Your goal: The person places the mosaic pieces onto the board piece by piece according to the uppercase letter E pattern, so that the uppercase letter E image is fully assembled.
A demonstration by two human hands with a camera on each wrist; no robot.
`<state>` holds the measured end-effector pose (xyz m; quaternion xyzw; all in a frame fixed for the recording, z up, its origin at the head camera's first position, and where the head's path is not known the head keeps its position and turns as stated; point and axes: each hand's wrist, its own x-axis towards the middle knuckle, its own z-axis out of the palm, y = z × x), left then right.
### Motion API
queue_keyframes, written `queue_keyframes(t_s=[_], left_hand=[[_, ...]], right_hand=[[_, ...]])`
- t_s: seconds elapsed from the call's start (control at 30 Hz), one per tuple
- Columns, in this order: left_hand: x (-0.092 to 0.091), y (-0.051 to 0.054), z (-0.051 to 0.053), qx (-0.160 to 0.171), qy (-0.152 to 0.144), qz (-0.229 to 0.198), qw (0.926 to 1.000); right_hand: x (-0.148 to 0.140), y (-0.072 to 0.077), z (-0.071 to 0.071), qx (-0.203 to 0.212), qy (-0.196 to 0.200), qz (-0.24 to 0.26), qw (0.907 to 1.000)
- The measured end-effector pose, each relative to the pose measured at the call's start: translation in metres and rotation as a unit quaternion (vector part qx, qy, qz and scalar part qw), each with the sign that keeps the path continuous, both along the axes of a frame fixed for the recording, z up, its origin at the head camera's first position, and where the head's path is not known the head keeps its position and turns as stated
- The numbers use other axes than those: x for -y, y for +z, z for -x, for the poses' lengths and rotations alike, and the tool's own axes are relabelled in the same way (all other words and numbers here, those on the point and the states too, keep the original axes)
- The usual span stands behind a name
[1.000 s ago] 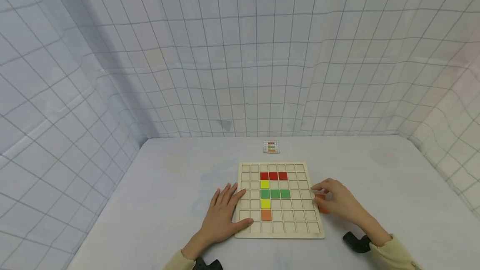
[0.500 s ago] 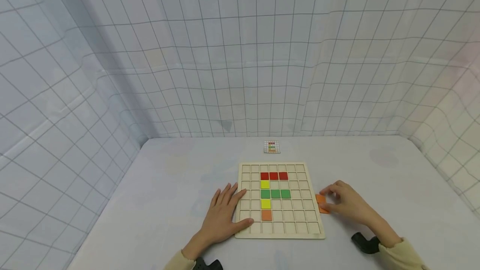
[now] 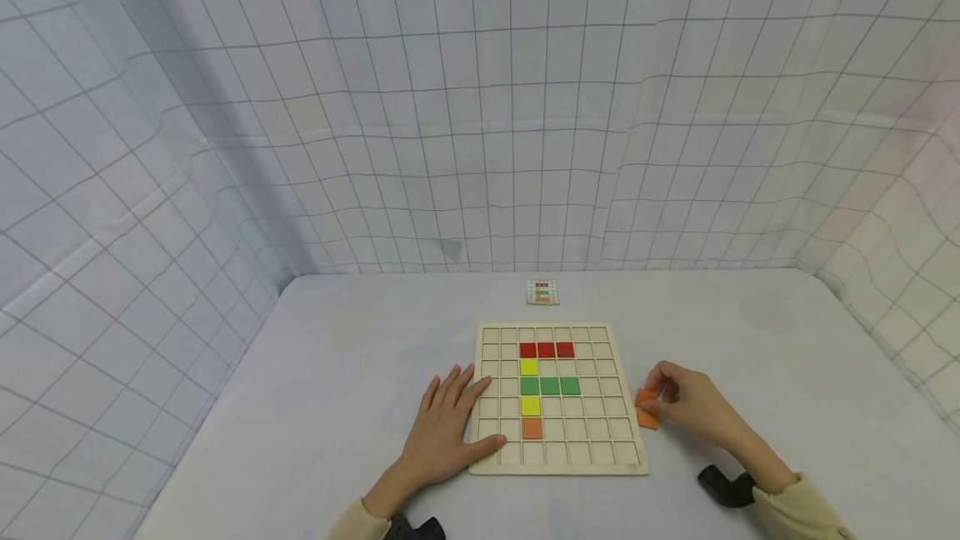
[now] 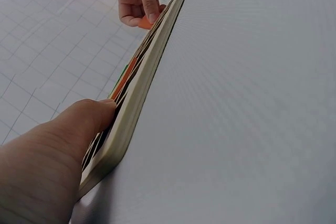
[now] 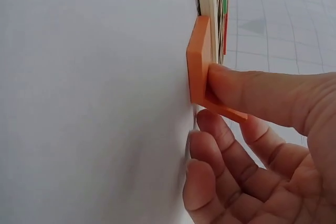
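My left hand (image 3: 444, 432) lies with fingers spread over the left edge of a pale wooden grid board (image 3: 600, 468); in the left wrist view its thumb (image 4: 92, 114) presses on the rim. Beside the board's right edge, my right hand (image 3: 693, 407) pinches an orange square tile (image 5: 231, 110) between thumb and fingers, tipped up from the table. A second orange tile (image 5: 197, 61) lies flat against the board's side, touching or nearly touching the pinched one. On the board sit three red tiles (image 3: 547, 350), two yellow tiles (image 3: 530, 406), three green tiles (image 3: 550, 386) and one orange tile (image 3: 532, 428).
A small card (image 3: 542, 292) printed with a coloured grid pattern lies behind the board. White table surface (image 3: 337, 373) surrounds the board. Grid-patterned curtains (image 3: 480, 123) hang at the back and both sides. Black devices (image 3: 726, 487) are strapped at the wrists.
My right hand has drawn back slightly right from the board's edge, and a second orange tile has come into sight. One orange tile now tilts up in its pinch. My left hand stays still.
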<state>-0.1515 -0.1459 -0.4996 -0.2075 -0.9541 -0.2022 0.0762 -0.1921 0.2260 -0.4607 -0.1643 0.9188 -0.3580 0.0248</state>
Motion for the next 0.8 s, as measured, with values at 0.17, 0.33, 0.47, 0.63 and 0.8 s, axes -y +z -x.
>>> queue_keyframes(t_s=[0.17, 0.33, 0.47, 0.63, 0.8], left_hand=[[0.000, -0.001, 0.000, 0.002, -0.001, 0.001, 1.0000], [0.001, -0.001, 0.000, 0.002, -0.001, -0.001, 1.0000], [0.001, -0.001, 0.001, 0.002, 0.000, -0.007, 1.0000], [0.001, -0.002, 0.001, 0.003, 0.001, -0.004, 1.0000], [0.000, -0.001, 0.000, 0.002, -0.003, -0.005, 1.0000]], right_hand=[[0.000, -0.001, -0.001, 0.003, -0.004, 0.009, 0.9999], [0.010, 0.003, -0.003, -0.007, 0.005, 0.041, 0.9991], [0.027, 0.007, -0.007, -0.008, 0.049, 0.079, 0.9957], [0.051, 0.008, -0.011, 0.003, 0.126, 0.098, 0.9872], [0.073, 0.004, -0.015, 0.018, 0.174, 0.100, 0.9795]])
